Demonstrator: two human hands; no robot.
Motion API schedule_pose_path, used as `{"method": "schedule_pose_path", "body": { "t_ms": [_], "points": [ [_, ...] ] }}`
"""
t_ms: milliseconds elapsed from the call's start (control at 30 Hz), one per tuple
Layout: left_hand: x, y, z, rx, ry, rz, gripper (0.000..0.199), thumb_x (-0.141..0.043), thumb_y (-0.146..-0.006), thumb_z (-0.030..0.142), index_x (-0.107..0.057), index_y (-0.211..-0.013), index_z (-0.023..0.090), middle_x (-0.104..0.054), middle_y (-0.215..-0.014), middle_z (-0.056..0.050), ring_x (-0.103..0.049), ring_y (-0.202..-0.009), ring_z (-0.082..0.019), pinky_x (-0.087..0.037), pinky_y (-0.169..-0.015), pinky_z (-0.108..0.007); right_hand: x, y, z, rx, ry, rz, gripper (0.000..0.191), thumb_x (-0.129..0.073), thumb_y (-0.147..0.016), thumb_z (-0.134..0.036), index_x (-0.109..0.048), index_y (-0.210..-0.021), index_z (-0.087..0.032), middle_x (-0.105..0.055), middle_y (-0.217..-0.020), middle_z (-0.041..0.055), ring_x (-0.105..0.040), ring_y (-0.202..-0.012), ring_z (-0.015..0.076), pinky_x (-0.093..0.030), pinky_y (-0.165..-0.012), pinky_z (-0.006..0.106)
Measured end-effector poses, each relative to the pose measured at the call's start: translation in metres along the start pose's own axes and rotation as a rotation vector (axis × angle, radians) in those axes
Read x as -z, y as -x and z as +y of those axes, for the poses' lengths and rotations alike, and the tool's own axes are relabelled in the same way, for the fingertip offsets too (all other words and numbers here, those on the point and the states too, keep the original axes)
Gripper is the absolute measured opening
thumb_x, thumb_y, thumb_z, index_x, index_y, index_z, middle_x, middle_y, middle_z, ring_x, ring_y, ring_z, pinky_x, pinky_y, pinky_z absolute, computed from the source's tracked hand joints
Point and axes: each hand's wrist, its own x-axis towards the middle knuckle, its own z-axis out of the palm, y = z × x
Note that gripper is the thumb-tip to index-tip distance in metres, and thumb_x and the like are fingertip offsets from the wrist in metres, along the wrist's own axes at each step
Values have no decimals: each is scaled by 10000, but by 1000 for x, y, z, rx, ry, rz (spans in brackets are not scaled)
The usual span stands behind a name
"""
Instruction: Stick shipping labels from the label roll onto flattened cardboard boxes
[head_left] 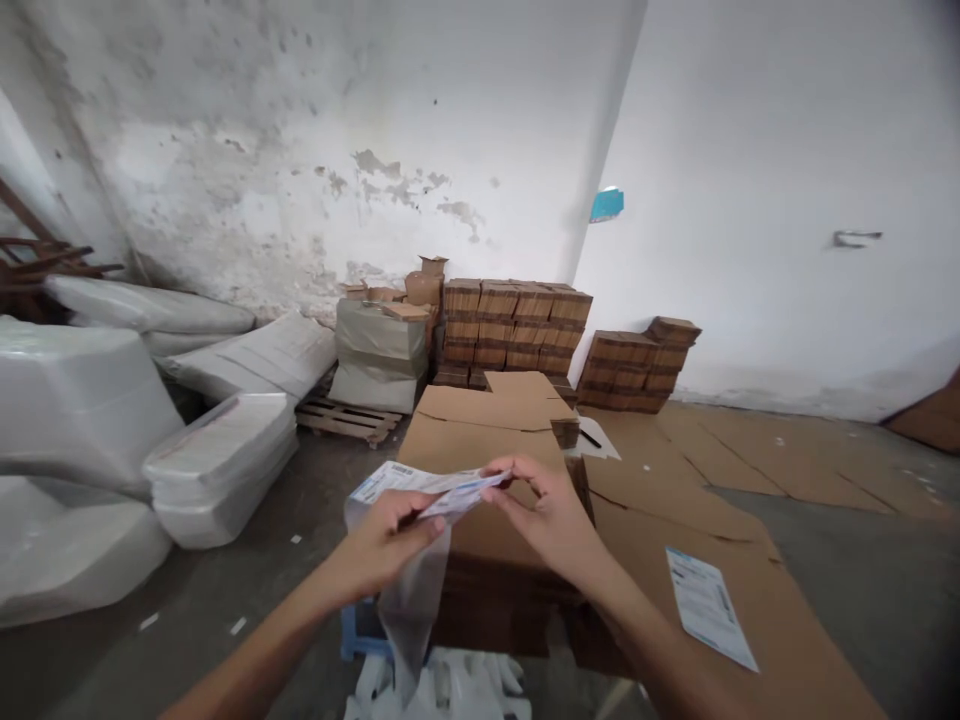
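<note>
Between my hands, above the cardboard, is a strip of printed shipping labels point(386, 482) with blue edging and a barcode. My left hand point(394, 535) pinches the strip between thumb and fingers near its middle. The thumb and fingertips of my right hand point(551, 510) close on its right end. A translucent backing strip point(416, 600) hangs from the labels below my left hand. Beneath is a stack of flattened cardboard boxes point(480, 440). On the cardboard to the right lies one label point(711, 605), stuck or laid flat.
A black pen point(590, 438) lies on white paper point(607, 440) beside the stack. White crumpled strips point(442, 685) sit below, by a blue stool point(365, 632). Wrapped white bundles point(221, 465) stand left. A pallet point(352, 420) and bundled cartons point(514, 325) line the wall.
</note>
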Motion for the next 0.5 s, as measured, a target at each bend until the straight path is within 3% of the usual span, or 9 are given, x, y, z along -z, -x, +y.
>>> {"method": "schedule_pose_path", "body": {
  "t_ms": [67, 133, 233, 300, 367, 433, 500],
  "points": [
    [4, 4, 3, 150, 339, 86, 413, -555, -804, 453, -711, -992, 120, -737, -927, -123, -657, -931, -295, -471, -891, -397, -15, 3, 0, 44, 22, 9, 145, -545, -867, -307, -622, -965, -233, -682, -964, 17, -621, -899, 159, -474, -828, 297],
    [8, 2, 2, 254, 611, 220, 392, -516, -825, 394, -696, -989, 87, -733, -940, -146, -671, -913, -284, -499, -854, -376, -27, 8, -2, 111, 63, -79, 163, -519, -880, -256, -604, -1018, -250, -663, -1029, 22, -600, -960, 168, -461, -846, 310],
    [28, -7, -11, 295, 734, 484, 283, -475, -845, 226, -684, -921, 51, -731, -903, -157, -691, -818, -239, -534, -777, -326, -25, 8, -16, 229, 107, -126, 101, -518, -876, -226, -618, -868, -241, -617, -971, 30, -555, -965, 180, -433, -838, 318],
    [50, -11, -23, 280, 715, 710, 271, -415, -874, 159, -663, -913, 55, -728, -802, -121, -686, -708, -194, -544, -689, -286, -9, -3, -21, 230, 6, 2, 120, -518, -884, -276, -584, -799, -223, -584, -897, 22, -549, -890, 160, -431, -799, 294],
    [71, -11, -37, 255, 672, 900, 289, -348, -895, 98, -636, -912, 95, -698, -665, -39, -658, -610, -138, -527, -622, -223, 9, -21, -14, 141, -67, 199, 153, -475, -902, -332, -537, -827, -214, -564, -835, 7, -544, -794, 136, -434, -738, 263],
    [82, -7, -47, 260, 647, 939, 259, -369, -894, 99, -625, -866, 120, -662, -580, 3, -638, -566, -131, -510, -578, -205, 19, -40, 7, -14, 49, 269, 173, -420, -904, -330, -517, -848, -198, -563, -801, 3, -538, -743, 131, -433, -701, 253],
    [80, -4, -55, 283, 591, 831, 156, -502, -861, 176, -637, -814, 113, -665, -575, -17, -647, -574, -169, -511, -568, -238, 17, -52, 36, -148, 232, 180, 145, -471, -847, -293, -553, -842, -174, -597, -823, 28, -553, -775, 159, -440, -737, 284]
  ]
}}
